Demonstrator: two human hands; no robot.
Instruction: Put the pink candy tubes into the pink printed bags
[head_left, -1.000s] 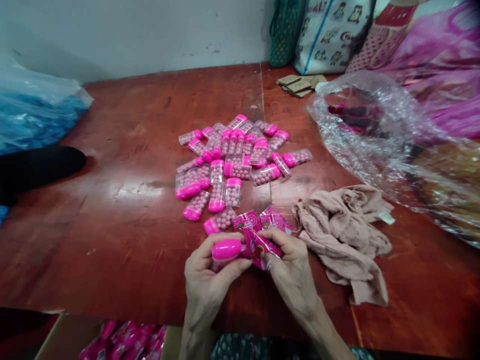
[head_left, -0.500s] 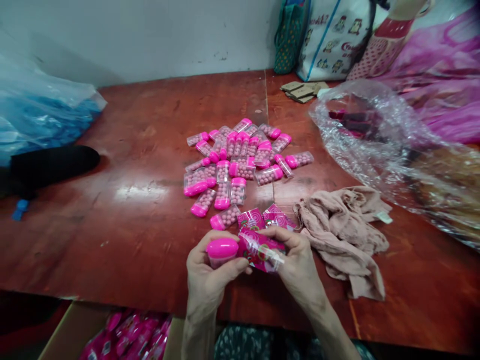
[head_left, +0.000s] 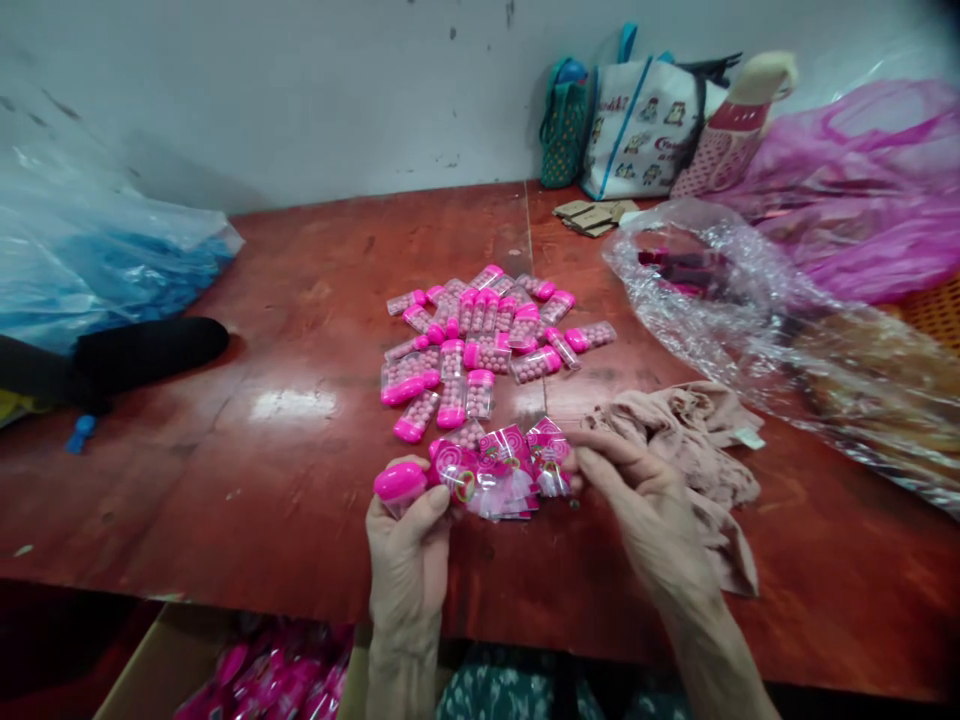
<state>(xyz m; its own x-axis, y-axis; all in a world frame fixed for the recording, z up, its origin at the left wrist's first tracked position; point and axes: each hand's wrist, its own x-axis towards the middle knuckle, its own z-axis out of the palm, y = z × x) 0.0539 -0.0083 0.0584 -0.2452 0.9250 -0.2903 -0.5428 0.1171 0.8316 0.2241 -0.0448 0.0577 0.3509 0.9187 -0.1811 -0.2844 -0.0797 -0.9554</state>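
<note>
My left hand (head_left: 414, 540) is closed around a small clear candy bottle with an oval pink cap (head_left: 400, 484). A printed pink plastic sleeve (head_left: 459, 470) sticks out to the right of its thumb; whether it is round the bottle I cannot tell. The fingertips of my right hand (head_left: 651, 505) pinch the right edge of another printed sleeve (head_left: 550, 458) on the table. Between the hands lie several more overlapping printed sleeves (head_left: 506, 450). Beyond them is a loose pile of pink-capped bottles (head_left: 487, 350) filled with pale pink balls.
A crumpled beige cloth (head_left: 690, 420) lies beside my right forearm. Clear plastic wrapping (head_left: 667, 300) and a pink bag (head_left: 862, 190) cover the right side. At left are a bag of blue items (head_left: 127, 270) and a black rounded object (head_left: 154, 355). Below the edge stands a carton of pink packets (head_left: 270, 670).
My right hand has moved away from the left, to the right, onto a sleeve on the table. My left hand has shifted slightly left, still holding the bottle. The view has tilted up a little.
</note>
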